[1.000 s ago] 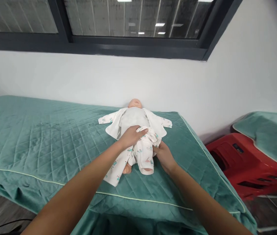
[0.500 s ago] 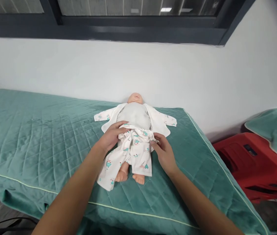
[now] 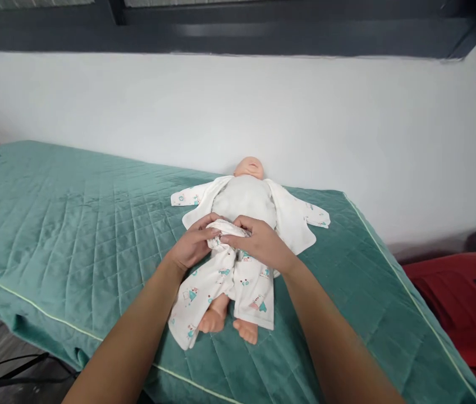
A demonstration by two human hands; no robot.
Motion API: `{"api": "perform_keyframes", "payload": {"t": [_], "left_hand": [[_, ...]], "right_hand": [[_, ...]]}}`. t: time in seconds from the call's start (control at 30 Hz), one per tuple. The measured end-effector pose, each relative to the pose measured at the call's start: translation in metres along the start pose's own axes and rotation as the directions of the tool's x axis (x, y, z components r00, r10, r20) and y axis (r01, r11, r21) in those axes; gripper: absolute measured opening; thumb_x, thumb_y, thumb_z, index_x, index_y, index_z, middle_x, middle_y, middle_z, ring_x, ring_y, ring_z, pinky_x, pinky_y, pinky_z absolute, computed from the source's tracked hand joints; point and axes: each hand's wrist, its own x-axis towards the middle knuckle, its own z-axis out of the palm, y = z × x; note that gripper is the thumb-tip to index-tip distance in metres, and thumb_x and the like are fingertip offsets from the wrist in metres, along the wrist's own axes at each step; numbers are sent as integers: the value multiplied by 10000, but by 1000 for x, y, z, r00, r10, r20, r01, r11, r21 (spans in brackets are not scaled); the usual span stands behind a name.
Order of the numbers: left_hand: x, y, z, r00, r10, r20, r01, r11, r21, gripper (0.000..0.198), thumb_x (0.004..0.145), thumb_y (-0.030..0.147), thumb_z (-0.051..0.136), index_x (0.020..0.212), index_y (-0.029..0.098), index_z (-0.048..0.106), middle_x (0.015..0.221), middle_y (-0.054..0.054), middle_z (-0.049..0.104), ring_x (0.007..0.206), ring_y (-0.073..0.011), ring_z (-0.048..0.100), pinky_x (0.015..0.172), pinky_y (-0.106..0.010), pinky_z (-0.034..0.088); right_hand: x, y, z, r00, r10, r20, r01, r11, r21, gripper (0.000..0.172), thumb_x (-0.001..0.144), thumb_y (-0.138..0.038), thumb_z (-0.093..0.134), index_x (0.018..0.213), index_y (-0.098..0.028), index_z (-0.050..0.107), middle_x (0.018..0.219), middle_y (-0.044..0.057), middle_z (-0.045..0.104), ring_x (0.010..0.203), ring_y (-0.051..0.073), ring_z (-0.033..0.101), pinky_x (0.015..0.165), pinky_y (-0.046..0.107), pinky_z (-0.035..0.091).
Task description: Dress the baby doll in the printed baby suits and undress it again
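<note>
A baby doll [image 3: 247,197] lies on its back on a green quilted bed [image 3: 69,224], head toward the white wall. An open white printed top [image 3: 294,216] is spread under its grey torso. White printed trousers [image 3: 248,280] cover its legs, with both bare feet sticking out below. My left hand [image 3: 191,247] and my right hand [image 3: 259,242] meet at the doll's waist, fingers curled on the bunched trouser waistband [image 3: 223,230].
A red plastic object [image 3: 461,303] stands on the floor at the right of the bed. A dark window frame [image 3: 238,33] runs above the wall. Black cables [image 3: 6,373] lie on the floor at bottom left.
My right hand has moved from the doll's right hip to the middle of the waist, beside my left hand. The trousers sit lower on the legs, showing both feet. The view tilted down.
</note>
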Motion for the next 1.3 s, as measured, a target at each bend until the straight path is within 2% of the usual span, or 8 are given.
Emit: {"api": "perform_keyframes", "payload": {"t": [0.2,0.37,0.47,0.63,0.73,1.03,1.17,1.3], "left_hand": [[-1,-1,-3,997,-29,75,23,996,83,264,725,310,790,864,137,648,722,-12,625,647,-115,576,614,-210,431],[-3,5,-9,952,-190,242,135,965,226,492,565,275,890,984,112,690,848,-47,685,718,-143,597,640,-216,438],[-3,4,-11,946,-226,232,163,951,262,444,583,282,880,950,97,711,830,-62,704,724,-164,617,666,-245,454],[1,-4,-8,999,-27,30,24,997,78,305,707,340,810,888,115,712,750,-55,692,693,-169,645,681,-267,488],[4,-7,-7,1000,-9,-23,9,1000,21,242,720,307,808,831,118,703,706,-36,672,636,-138,629,644,-240,484],[-3,6,-6,958,-211,196,169,962,215,487,566,345,895,959,113,723,779,-64,711,644,-176,632,594,-260,467],[-5,9,-3,949,-283,138,244,938,248,420,522,281,911,840,93,712,716,-52,695,569,-152,603,531,-245,458],[-3,2,2,985,-168,39,164,982,94,365,620,314,866,875,107,706,705,-47,692,586,-148,619,575,-249,488]], "right_hand": [[-8,16,4,998,53,-18,-36,858,513,290,789,-423,713,749,-203,527,688,-44,566,610,110,487,566,232,352],[-8,21,-3,996,79,-30,-28,649,761,265,768,-319,729,745,-205,491,606,-62,510,539,86,428,519,207,323],[-8,19,-4,996,86,-9,-50,661,749,271,762,-339,737,792,-211,501,632,-66,506,550,86,428,518,203,330],[-10,2,-3,991,29,134,-79,918,389,346,701,-384,796,948,-199,638,858,-10,632,738,144,554,614,238,423],[-11,-2,-1,962,39,270,-113,958,264,327,714,-429,782,906,-180,694,819,6,662,726,164,571,602,255,418],[-8,19,0,984,177,6,-116,613,781,312,777,-411,740,980,-183,674,896,43,715,814,198,659,724,299,510],[-7,14,2,983,184,14,-128,630,766,343,779,-434,739,1005,-185,671,859,37,719,767,197,662,682,296,512],[-8,10,5,989,145,37,-126,672,729,404,797,-452,724,1104,-197,663,917,43,723,801,204,668,711,308,520]]}}
